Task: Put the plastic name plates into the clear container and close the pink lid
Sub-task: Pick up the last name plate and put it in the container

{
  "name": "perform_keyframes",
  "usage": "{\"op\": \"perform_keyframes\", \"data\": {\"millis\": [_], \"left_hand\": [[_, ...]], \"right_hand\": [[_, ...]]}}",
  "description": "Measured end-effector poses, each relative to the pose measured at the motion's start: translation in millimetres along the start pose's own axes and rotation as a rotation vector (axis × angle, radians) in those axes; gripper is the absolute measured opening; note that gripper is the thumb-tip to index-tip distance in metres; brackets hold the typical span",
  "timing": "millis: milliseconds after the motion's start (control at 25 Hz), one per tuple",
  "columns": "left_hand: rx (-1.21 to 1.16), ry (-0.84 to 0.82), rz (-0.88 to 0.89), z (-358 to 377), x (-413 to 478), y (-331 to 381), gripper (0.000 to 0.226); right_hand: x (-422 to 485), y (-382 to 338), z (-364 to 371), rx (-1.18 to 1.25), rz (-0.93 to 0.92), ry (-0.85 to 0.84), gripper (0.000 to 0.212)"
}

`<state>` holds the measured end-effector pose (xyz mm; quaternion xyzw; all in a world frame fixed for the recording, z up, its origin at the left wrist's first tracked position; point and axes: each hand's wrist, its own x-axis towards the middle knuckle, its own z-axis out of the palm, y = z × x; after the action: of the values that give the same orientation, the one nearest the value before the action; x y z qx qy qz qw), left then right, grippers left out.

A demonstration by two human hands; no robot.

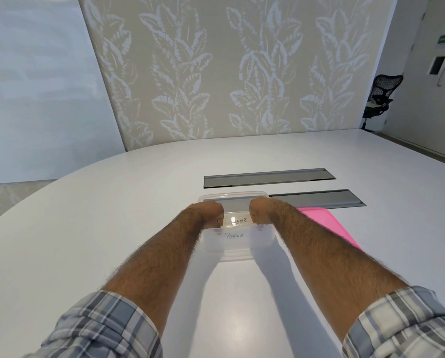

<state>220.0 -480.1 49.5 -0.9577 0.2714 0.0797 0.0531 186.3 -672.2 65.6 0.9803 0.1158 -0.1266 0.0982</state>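
A clear container (pixel 235 250) sits on the white table in front of me. Inside it I see two plastic name plates, one reading PENGUIN (pixel 234 235) near the front wall and one reading BEAR (pixel 238 220) behind it. My left hand (pixel 208 211) and my right hand (pixel 260 210) both reach down into the container, fingers curled on the two ends of the BEAR name plate. The fingertips are hidden below the wrists. The pink lid (pixel 330 227) lies flat on the table just right of the container, partly behind my right forearm.
Two grey cable hatches (pixel 268 177) (pixel 319 198) are set in the white table (pixel 112 215) just beyond the container. A leaf-patterned wall stands behind the table, and a black office chair (pixel 380 98) is at the far right.
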Motion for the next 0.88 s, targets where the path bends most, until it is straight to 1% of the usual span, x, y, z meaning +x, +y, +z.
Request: {"op": "perform_keyframes", "data": {"millis": [80, 280, 400, 520, 600, 640, 720, 800, 880], "left_hand": [[-0.002, 0.000, -0.002, -0.5, 0.1, 0.2, 0.011], [0.028, -0.042, -0.007, -2.8, 2.9, 1.9, 0.017], [0.046, -0.052, -0.007, -4.8, 3.1, 4.9, 0.019], [-0.019, -0.054, -0.035, -7.6, -0.2, 4.2, 0.022], [-0.084, 0.020, -0.057, -12.2, -5.6, 1.0, 0.025], [-0.087, 0.099, -0.069, -14.9, -9.8, -0.5, 0.026], [0.000, 0.284, -0.087, -20.4, -18.4, -2.5, 0.033], [0.067, 0.415, -0.094, -26.1, -26.1, -4.1, 0.038], [0.056, 0.472, -0.091, -30.6, -34.7, -8.3, 0.040]], "right_hand": [[-1.2, 0.5, 0.6, 0.017, 0.001, 0.008, 0.020], [-4.5, -2.4, -0.3, 0.031, 0.025, 0.042, 0.013], [-6.1, -3.4, 1.8, 0.068, 0.040, 0.040, 0.022], [-7.1, -2.7, -0.4, 0.135, 0.068, 0.079, 0.022], [-8.0, -1.9, -3.1, 0.175, 0.058, 0.113, 0.014], [-9.2, -2.1, -4.7, 0.189, 0.055, 0.143, 0.015], [-11.8, -3.1, -7.2, 0.241, 0.064, 0.209, 0.022], [-13.7, -6.8, -10.1, 0.268, 0.067, 0.269, 0.042], [-14.8, -13.6, -12.0, 0.315, 0.068, 0.316, 0.063]]}}
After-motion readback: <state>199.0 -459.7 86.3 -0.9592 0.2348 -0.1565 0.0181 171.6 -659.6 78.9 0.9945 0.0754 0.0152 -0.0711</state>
